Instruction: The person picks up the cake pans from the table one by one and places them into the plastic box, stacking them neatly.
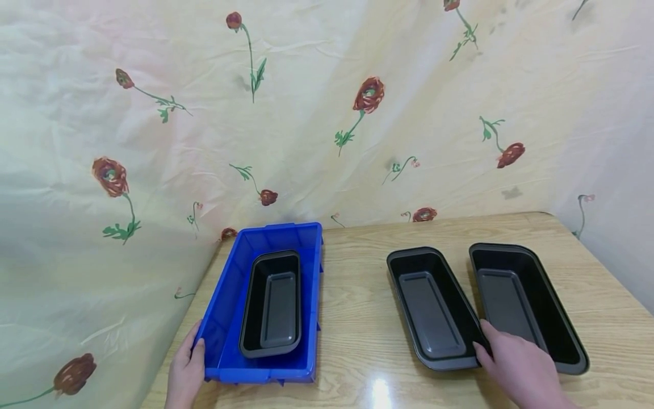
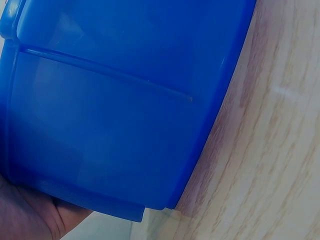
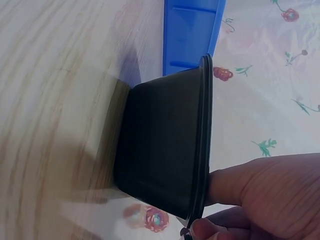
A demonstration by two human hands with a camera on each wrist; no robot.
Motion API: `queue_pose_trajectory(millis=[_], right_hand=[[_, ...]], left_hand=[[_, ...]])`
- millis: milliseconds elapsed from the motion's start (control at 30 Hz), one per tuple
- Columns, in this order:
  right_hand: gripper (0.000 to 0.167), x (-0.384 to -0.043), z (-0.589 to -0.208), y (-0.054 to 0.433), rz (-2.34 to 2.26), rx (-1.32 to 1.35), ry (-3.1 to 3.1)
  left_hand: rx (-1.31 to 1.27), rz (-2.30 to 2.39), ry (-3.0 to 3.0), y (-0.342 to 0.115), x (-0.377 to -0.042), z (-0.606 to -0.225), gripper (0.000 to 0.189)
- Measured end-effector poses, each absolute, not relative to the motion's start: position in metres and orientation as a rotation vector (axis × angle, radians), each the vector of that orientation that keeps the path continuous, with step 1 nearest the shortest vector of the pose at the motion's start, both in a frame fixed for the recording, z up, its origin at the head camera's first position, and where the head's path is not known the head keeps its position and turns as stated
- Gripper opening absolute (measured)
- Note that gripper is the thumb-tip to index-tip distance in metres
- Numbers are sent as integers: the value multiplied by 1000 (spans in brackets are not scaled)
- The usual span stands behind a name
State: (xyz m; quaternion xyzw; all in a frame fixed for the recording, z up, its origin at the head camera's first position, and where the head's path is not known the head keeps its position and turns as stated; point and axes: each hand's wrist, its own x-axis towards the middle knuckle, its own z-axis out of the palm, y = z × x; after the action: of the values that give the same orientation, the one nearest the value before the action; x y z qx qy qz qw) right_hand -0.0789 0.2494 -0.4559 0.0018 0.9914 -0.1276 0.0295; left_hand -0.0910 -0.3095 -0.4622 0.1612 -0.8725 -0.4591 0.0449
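A blue plastic tray [image 1: 219,341] stands on the left of the table with a dark loaf pan [image 1: 280,312] inside it. At the tray's near left corner my left hand [image 1: 186,363] grips the rim, thumb on the edge; in the left wrist view the blue wall fills most of the picture. My right hand [image 1: 518,360] pinches the near right corner of a second loaf pan [image 1: 431,309], its rim between thumb and fingers in the right wrist view. A third loaf pan [image 1: 511,295] sits just right of that one, partly hidden by the hand.
The wooden table [image 1: 357,318] carries all these things, with bare wood between the tray and the held pan. A flowered cloth [image 1: 306,130] hangs behind the table and along its left side.
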Motion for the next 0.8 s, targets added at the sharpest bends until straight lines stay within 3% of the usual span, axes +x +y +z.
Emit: queue_pose_trajectory(millis=[800], right_hand=[[43, -82, -462, 244, -397, 7, 3118]], left_hand=[[495, -1418, -2670, -310, -91, -462, 51]])
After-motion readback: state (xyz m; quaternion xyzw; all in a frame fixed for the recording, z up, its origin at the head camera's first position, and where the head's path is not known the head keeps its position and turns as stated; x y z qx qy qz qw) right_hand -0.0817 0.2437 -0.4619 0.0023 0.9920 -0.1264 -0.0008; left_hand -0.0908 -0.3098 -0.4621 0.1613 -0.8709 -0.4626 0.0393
